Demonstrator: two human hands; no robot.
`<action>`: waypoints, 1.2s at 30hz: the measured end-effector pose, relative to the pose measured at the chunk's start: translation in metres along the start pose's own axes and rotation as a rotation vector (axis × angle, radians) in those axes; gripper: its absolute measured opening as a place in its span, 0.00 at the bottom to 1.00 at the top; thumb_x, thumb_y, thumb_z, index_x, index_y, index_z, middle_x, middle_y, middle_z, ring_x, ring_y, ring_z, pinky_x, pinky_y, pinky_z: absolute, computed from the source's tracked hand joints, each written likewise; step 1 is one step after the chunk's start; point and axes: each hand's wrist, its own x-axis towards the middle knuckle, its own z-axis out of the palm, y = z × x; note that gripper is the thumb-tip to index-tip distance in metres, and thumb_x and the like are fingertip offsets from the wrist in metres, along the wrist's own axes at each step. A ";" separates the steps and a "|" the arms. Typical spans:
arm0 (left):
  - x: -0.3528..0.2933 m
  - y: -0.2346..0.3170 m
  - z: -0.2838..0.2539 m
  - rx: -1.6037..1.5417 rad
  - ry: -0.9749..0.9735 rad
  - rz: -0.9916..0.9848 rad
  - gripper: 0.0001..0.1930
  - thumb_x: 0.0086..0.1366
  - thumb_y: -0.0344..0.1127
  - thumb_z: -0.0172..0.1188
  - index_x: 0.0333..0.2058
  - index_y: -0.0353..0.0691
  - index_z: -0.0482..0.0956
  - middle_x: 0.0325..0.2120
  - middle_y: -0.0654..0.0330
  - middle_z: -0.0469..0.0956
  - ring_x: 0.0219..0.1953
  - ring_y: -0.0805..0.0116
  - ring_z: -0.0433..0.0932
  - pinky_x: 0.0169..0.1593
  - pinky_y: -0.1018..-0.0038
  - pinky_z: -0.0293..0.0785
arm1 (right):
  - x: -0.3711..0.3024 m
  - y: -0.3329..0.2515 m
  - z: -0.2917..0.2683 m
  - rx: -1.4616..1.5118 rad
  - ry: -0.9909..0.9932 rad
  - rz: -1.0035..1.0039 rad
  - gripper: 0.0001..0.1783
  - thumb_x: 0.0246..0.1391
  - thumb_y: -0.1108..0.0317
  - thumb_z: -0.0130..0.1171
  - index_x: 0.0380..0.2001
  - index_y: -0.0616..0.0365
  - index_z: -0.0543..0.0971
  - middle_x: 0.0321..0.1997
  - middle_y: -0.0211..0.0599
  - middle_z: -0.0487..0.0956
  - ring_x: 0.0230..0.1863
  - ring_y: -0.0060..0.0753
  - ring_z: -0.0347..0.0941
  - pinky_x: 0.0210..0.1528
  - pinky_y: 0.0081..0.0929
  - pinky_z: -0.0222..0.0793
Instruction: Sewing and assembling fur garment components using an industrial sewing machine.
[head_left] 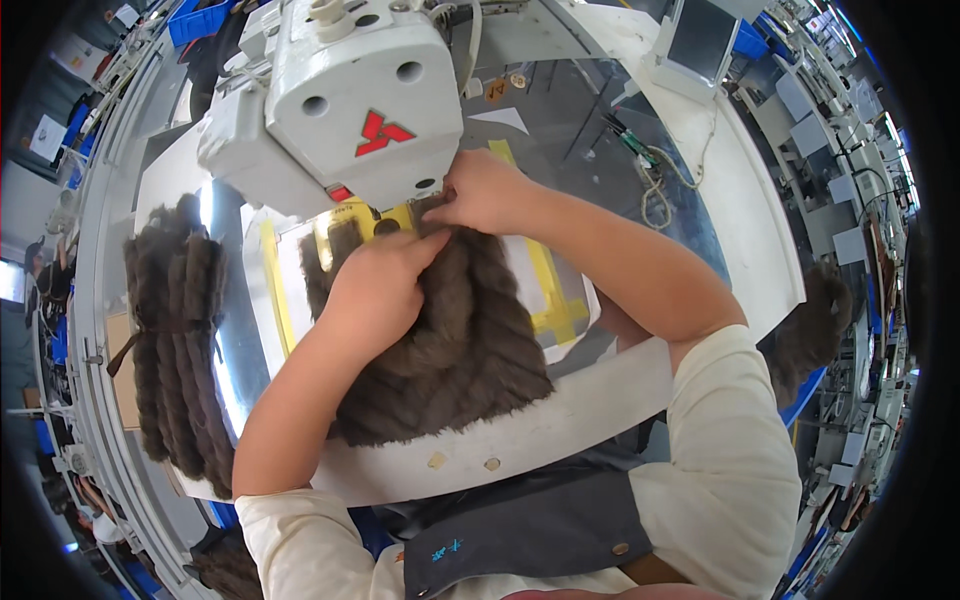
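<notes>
1. My left hand (375, 298) and right hand (487, 193) are bare, and so are my forearms (297, 410).
2. I wear a cream-coloured top (358, 574), plain in colour and softly creased.
3. Its left sleeve (298, 540) and right sleeve (735, 455) are loose and wide, ending near my elbows.
4. Over it I have a dark grey apron (530, 525).
5. Bright blue stitching (446, 550) marks the apron toward my left, with a small orange mark (399, 557) near it.
6. Toward my right, a round brownish snap (620, 549) sits near the apron's edge.
7. Just beside that shows a brown patch (652, 572); I can't tell what it is.
</notes>
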 end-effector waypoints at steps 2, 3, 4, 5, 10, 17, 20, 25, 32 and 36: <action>0.003 -0.009 0.010 0.072 0.056 0.050 0.32 0.49 0.17 0.56 0.56 0.38 0.81 0.45 0.50 0.80 0.49 0.47 0.80 0.53 0.58 0.76 | -0.001 0.000 0.002 0.039 0.011 0.079 0.23 0.44 0.52 0.73 0.28 0.65 0.83 0.28 0.51 0.83 0.33 0.57 0.81 0.36 0.43 0.74; 0.001 -0.010 0.014 0.145 0.129 0.108 0.31 0.49 0.17 0.57 0.55 0.39 0.81 0.47 0.52 0.80 0.50 0.49 0.79 0.54 0.59 0.76 | -0.001 -0.004 -0.001 0.061 0.027 0.150 0.24 0.43 0.50 0.74 0.28 0.64 0.83 0.29 0.51 0.83 0.34 0.57 0.81 0.36 0.44 0.75; 0.000 -0.010 0.017 0.232 0.138 0.113 0.29 0.51 0.20 0.58 0.55 0.38 0.82 0.49 0.56 0.79 0.48 0.53 0.79 0.50 0.59 0.76 | 0.000 -0.008 -0.007 0.071 0.024 0.155 0.24 0.43 0.50 0.74 0.28 0.64 0.83 0.29 0.51 0.83 0.34 0.57 0.81 0.36 0.44 0.75; -0.001 -0.009 0.018 0.231 0.126 0.108 0.29 0.51 0.20 0.58 0.55 0.38 0.82 0.49 0.56 0.79 0.48 0.53 0.79 0.50 0.59 0.76 | 0.003 -0.013 -0.012 0.010 -0.018 0.204 0.25 0.43 0.49 0.74 0.28 0.63 0.83 0.29 0.51 0.83 0.34 0.57 0.81 0.37 0.44 0.76; 0.009 0.002 0.010 0.521 0.091 0.084 0.22 0.58 0.28 0.55 0.53 0.36 0.82 0.48 0.59 0.80 0.44 0.62 0.80 0.46 0.65 0.72 | 0.013 0.005 0.001 -0.068 0.061 0.161 0.26 0.42 0.45 0.73 0.30 0.61 0.84 0.29 0.49 0.84 0.36 0.56 0.82 0.39 0.44 0.77; 0.018 -0.007 0.014 0.511 0.114 0.104 0.22 0.57 0.27 0.55 0.52 0.36 0.83 0.48 0.59 0.81 0.46 0.61 0.80 0.49 0.64 0.72 | 0.014 0.001 -0.018 0.020 -0.085 0.265 0.22 0.41 0.50 0.75 0.28 0.58 0.85 0.29 0.44 0.85 0.36 0.50 0.83 0.40 0.43 0.78; 0.023 -0.012 0.016 0.529 0.198 0.186 0.19 0.56 0.29 0.58 0.47 0.36 0.84 0.44 0.60 0.81 0.38 0.63 0.80 0.44 0.67 0.72 | 0.016 0.009 -0.024 0.138 -0.108 0.279 0.18 0.42 0.57 0.74 0.29 0.61 0.85 0.27 0.44 0.84 0.32 0.47 0.82 0.38 0.40 0.76; 0.023 -0.013 0.016 0.494 0.193 0.190 0.18 0.57 0.29 0.57 0.47 0.38 0.84 0.48 0.59 0.82 0.40 0.62 0.82 0.43 0.66 0.73 | 0.015 0.018 -0.017 0.136 -0.061 0.237 0.16 0.42 0.60 0.75 0.28 0.61 0.85 0.26 0.43 0.84 0.30 0.44 0.81 0.36 0.38 0.76; 0.022 -0.014 0.015 0.511 0.192 0.136 0.15 0.57 0.28 0.58 0.44 0.38 0.84 0.47 0.57 0.83 0.35 0.61 0.83 0.39 0.66 0.75 | 0.015 0.009 -0.019 0.215 -0.073 0.313 0.16 0.41 0.60 0.74 0.27 0.62 0.84 0.25 0.44 0.83 0.29 0.44 0.80 0.35 0.39 0.75; 0.026 -0.014 0.017 0.490 0.221 0.147 0.15 0.56 0.28 0.59 0.43 0.38 0.84 0.45 0.57 0.84 0.34 0.61 0.82 0.38 0.66 0.75 | 0.018 0.000 -0.020 0.095 -0.073 0.427 0.14 0.39 0.58 0.73 0.29 0.55 0.86 0.27 0.42 0.85 0.34 0.48 0.83 0.39 0.41 0.79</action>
